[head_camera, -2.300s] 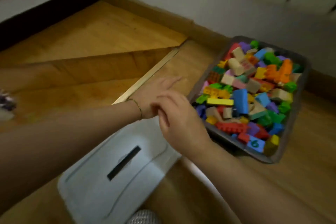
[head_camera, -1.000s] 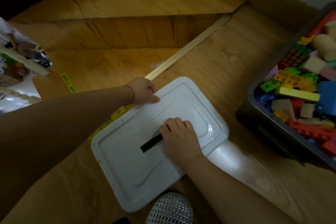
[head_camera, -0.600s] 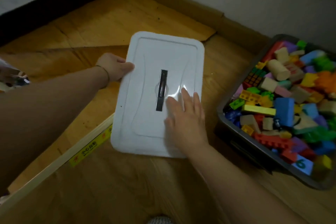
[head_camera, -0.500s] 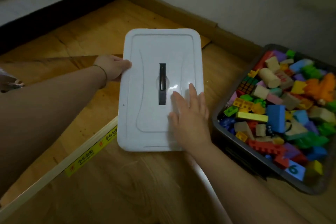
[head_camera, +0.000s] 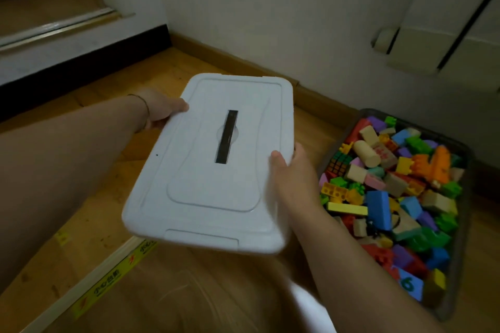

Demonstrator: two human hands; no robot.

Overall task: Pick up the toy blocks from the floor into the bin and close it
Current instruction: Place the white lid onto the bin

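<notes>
Operator: Right hand has shifted since half a second ago. It lay flat on the top face of the lid then. It now grips the lid's right long edge.

Inspector: Head view. State of the fingers?

Operator: Right-hand fingers hold the lid edge: thumb on top, the rest hidden beneath. Left hand holds the opposite long edge the same way, thumb on top. A thin bracelet sits on that wrist.

Inspector: Lid attitude?

Operator: White, top face up, held clear of the floor, far end tilted up. A dark slot runs along its centre.

Inspector: Bin location?

Operator: Dark grey bin stands on the floor at the right, close to the baseboard at the floor's wall edge. It is uncovered. The lid is to its left, beside it and not over it.

Inspector: Contents?

Operator: Toy blocks of many colours fill the bin to the rim.

Inspector: Other items?

Operator: Yellow tape runs along a pale strip across the floor at the lower left.
</notes>
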